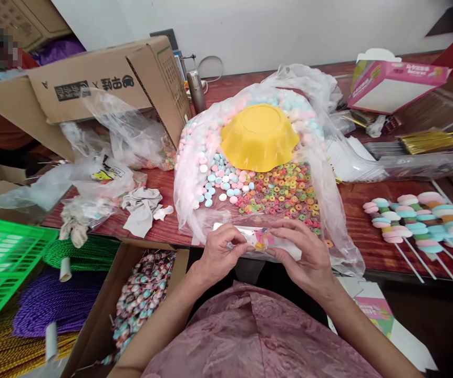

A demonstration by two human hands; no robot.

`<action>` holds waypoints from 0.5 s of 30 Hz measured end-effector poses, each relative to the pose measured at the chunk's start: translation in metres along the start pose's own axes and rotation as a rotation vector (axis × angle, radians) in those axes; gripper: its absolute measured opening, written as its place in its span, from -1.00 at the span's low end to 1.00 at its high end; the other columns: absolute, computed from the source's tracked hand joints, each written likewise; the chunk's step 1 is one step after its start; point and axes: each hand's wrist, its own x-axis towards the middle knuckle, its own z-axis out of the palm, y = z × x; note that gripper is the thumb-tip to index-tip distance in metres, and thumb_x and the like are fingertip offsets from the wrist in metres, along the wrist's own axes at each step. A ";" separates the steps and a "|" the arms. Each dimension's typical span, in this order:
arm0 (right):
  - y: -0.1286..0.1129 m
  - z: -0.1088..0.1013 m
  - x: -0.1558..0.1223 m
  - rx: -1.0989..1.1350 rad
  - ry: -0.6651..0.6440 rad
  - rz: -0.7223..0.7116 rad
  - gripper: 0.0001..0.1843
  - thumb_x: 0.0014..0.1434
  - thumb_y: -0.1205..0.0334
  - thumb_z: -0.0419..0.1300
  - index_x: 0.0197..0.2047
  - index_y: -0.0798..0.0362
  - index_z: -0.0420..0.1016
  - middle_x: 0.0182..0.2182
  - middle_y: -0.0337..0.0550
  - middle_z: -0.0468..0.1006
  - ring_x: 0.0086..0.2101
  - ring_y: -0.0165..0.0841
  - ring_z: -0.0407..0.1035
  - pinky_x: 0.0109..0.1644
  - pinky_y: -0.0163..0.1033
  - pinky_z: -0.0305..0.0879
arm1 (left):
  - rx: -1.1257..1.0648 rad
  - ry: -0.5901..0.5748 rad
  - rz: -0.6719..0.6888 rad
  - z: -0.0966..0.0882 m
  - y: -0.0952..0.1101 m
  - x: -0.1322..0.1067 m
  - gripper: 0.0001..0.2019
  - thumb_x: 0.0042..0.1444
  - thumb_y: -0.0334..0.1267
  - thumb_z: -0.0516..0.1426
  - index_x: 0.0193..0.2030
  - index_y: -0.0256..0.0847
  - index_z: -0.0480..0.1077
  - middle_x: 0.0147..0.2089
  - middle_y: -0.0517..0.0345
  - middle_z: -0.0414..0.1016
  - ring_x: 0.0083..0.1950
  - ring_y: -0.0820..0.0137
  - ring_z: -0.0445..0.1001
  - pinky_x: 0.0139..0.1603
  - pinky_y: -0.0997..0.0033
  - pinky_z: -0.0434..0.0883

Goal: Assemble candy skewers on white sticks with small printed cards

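Both my hands pinch a small clear wrapper with a printed picture (258, 239), held flat just in front of me. My left hand (222, 251) grips its left end with thumb and fingers closed. My right hand (304, 254) grips the right end, fingers curled over it. Just beyond lies a big open plastic bag (331, 205) full of pastel candy discs (218, 181) and coloured ring candies (285, 191). A yellow scalloped bowl (258, 136) sits upside down on the candy.
Finished candy skewers (419, 223) lie at the right on the red table (368, 197). A cardboard box of wrapped skewers (140, 299) stands lower left, by a green crate (1, 260) and cord spools (53, 304). A large carton (104, 79) and crumpled bags (104, 173) fill the left.
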 end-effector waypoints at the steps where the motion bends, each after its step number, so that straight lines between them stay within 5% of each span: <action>1: -0.001 -0.003 0.001 -0.062 -0.037 -0.056 -0.68 0.24 0.45 0.20 0.05 0.01 0.44 0.01 -0.03 0.43 -0.03 -0.31 0.36 -0.02 -0.19 0.32 | 0.035 -0.011 0.032 -0.002 0.000 0.000 -0.88 0.18 -0.37 0.28 -0.36 -0.26 0.44 -0.37 0.18 0.44 -0.31 0.41 0.39 -0.26 0.43 0.28; 5: 0.001 -0.012 -0.001 -0.237 -0.142 -0.146 -0.90 0.27 0.46 0.14 -0.20 0.09 0.42 -0.21 -0.11 0.51 -0.22 -0.35 0.36 -0.12 -0.17 0.20 | 0.103 -0.021 0.115 -0.003 0.001 0.001 -0.88 0.19 -0.41 0.27 -0.34 -0.25 0.43 -0.38 0.19 0.45 -0.33 0.43 0.40 -0.29 0.45 0.29; 8: 0.010 -0.016 -0.008 -0.192 -0.135 -0.070 -0.88 0.27 0.47 0.11 -0.28 0.10 0.41 -0.36 -0.19 0.49 -0.30 -0.39 0.32 -0.17 -0.20 0.16 | 0.167 -0.024 0.159 -0.002 -0.002 0.001 -0.88 0.19 -0.41 0.28 -0.34 -0.24 0.43 -0.39 0.19 0.44 -0.34 0.43 0.39 -0.31 0.45 0.29; 13: 0.007 -0.019 -0.016 0.112 -0.256 0.296 -0.79 0.22 0.19 0.29 -0.07 0.02 0.55 0.09 -0.04 0.41 0.09 -0.23 0.33 0.18 -0.09 0.28 | 0.330 -0.071 0.277 -0.001 -0.003 0.006 -0.91 0.23 -0.46 0.22 -0.28 -0.25 0.41 -0.35 0.15 0.44 -0.30 0.39 0.40 -0.28 0.43 0.33; 15: -0.004 -0.015 -0.015 0.251 -0.212 0.375 -0.80 0.19 0.16 0.32 -0.10 -0.01 0.57 0.10 -0.07 0.40 0.13 -0.20 0.31 0.24 -0.06 0.27 | 0.360 -0.100 0.321 0.001 0.000 0.010 -0.92 0.24 -0.47 0.21 -0.25 -0.25 0.41 -0.33 0.14 0.45 -0.29 0.39 0.41 -0.26 0.43 0.35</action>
